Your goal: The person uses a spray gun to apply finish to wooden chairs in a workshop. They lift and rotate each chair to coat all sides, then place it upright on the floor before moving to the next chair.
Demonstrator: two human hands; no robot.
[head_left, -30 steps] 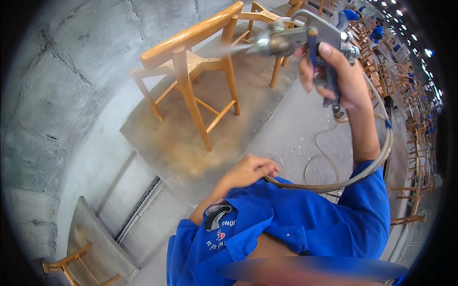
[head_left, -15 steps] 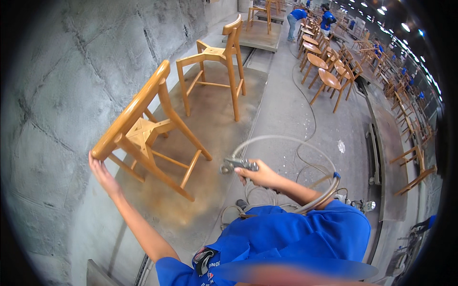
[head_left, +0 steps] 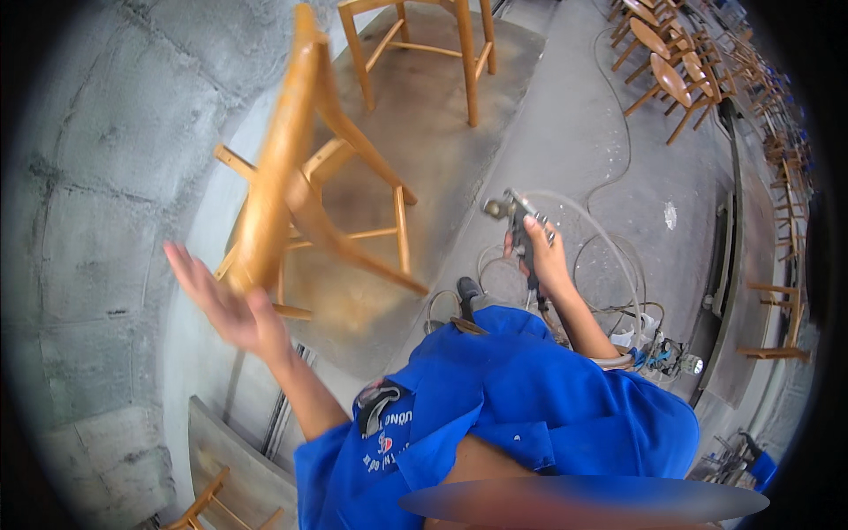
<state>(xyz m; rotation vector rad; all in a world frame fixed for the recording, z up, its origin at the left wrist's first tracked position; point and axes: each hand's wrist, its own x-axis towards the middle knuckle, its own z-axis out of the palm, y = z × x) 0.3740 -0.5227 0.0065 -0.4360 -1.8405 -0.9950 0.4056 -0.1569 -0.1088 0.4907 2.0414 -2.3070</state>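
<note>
A glossy light-brown wooden chair frame [head_left: 281, 150] stands close on my left, its back rail slightly blurred. My left hand [head_left: 231, 309] is open at the near end of that rail, palm toward it and fingers stretched out. Whether the palm touches the wood, I cannot tell. Off to the right of the chair, my right hand [head_left: 549, 258] is closed around the grip of a metal spray gun [head_left: 511, 210]. A pale hose [head_left: 609, 237] loops from the gun back toward my right arm. The gun's nozzle end points left, apart from the chair.
A second chair [head_left: 471, 75] stands farther along the stained board [head_left: 450, 168]. A grey wall [head_left: 115, 203] runs along the left. Hoses [head_left: 629, 146] lie on the floor to the right, with finished chairs [head_left: 670, 79] at the far right. Part of another chair [head_left: 212, 503] shows at lower left.
The near chair has turned, its rail now more upright in view. My left hand has loosened from the rail's end and spread. The spray gun has tilted upward in my right hand. The view has shifted.
</note>
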